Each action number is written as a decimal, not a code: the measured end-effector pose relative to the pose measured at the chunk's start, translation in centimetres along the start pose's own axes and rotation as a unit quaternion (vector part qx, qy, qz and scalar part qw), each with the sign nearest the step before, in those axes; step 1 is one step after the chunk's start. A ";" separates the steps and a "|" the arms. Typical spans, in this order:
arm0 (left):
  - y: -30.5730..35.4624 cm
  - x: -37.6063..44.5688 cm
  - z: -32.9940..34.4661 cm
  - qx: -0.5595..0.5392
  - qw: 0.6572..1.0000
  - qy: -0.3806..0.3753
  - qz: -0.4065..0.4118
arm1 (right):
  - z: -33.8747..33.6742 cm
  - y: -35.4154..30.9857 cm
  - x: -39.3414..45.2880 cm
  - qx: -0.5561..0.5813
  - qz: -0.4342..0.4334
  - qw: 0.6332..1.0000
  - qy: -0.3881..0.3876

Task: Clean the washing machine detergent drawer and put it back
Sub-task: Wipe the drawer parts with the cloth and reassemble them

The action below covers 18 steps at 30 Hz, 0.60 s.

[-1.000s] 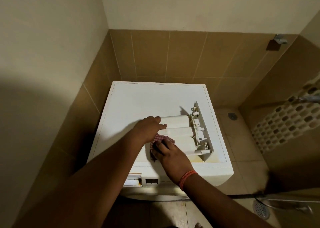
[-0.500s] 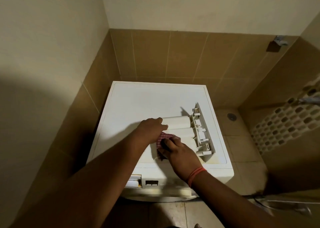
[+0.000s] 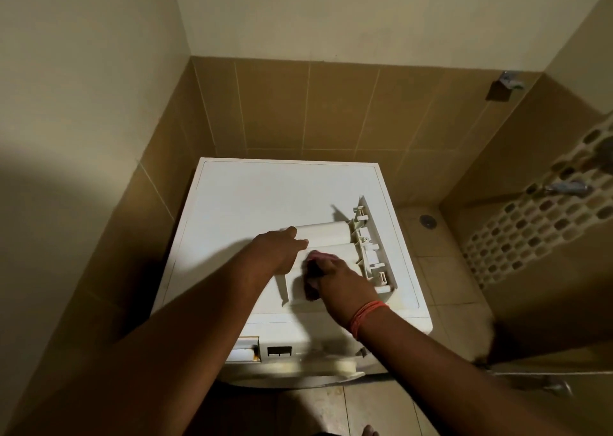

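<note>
My right hand [image 3: 335,278] covers most of the reddish cloth [image 3: 313,271], which shows only as a blurred patch at the fingertips and a dark fold under the palm; its pattern is lost to motion blur, and my fingers curl over it, pressing it onto the detergent drawer [image 3: 331,236]. The drawer lies on top of the washing machine [image 3: 265,197], toward its 3 o'clock side, its front panel with clips and tabs [image 3: 373,246] turned toward 3 o'clock. My left hand [image 3: 282,248] holds the drawer's 9 o'clock end, fingers bent over its edge, and hides that end entirely; my two forearms cut across the near half of the machine top and part of its front. Below them, at 6 o'clock, the empty drawer slot [image 3: 245,347] shows on the machine's face beside a dark rectangular opening [image 3: 279,350], both partly in shadow and hard to read. An orange thread band [image 3: 366,314] circles my right wrist. Brown wall tiles [image 3: 315,110] rise behind the machine at 12 o'clock, a metal fitting [image 3: 510,82] juts from the wall at 2 o'clock, and a tap [image 3: 567,188] on a mosaic strip sits at 3 o'clock, cut off by the frame edge. A floor drain [image 3: 425,220] lies beyond the machine's right edge.
</note>
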<state>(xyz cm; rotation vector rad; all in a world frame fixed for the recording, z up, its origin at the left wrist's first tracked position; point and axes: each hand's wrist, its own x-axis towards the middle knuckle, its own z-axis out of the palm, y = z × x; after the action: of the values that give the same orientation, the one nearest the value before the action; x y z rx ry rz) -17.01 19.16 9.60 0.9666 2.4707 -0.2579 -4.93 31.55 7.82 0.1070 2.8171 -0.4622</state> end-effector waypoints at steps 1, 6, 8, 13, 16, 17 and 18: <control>-0.1 0.0 0.1 0.000 1.000 0.000 0.001 | -0.8 0.7 -0.3 -0.046 0.014 0.999 -0.018; 0.0 0.2 0.5 -0.010 1.000 0.005 0.003 | -1.4 1.4 -0.5 -0.180 0.056 0.981 -0.034; 0.1 0.3 0.4 -0.009 1.000 -0.002 -0.001 | -0.4 -0.2 -0.2 -0.155 0.011 0.988 -0.026; -0.1 0.2 0.3 -0.014 1.000 -0.010 -0.002 | -0.2 -0.6 -0.3 -0.024 -0.012 1.000 0.003; -0.3 0.3 1.0 -0.028 1.000 -0.004 -0.003 | -1.9 1.5 -0.8 -0.107 0.022 0.993 -0.041; -0.3 0.5 1.2 -0.028 1.000 0.001 -0.003 | -2.8 2.0 -0.8 -0.129 0.025 0.990 -0.058; -0.3 0.6 1.4 -0.027 1.000 0.004 -0.004 | -3.6 2.3 -0.8 -0.137 0.012 0.988 -0.067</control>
<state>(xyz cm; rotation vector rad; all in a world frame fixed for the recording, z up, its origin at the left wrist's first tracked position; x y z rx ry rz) -17.12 18.86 8.09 0.9389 2.4763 -0.1895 -4.90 34.84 10.64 0.0516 2.7110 -0.0711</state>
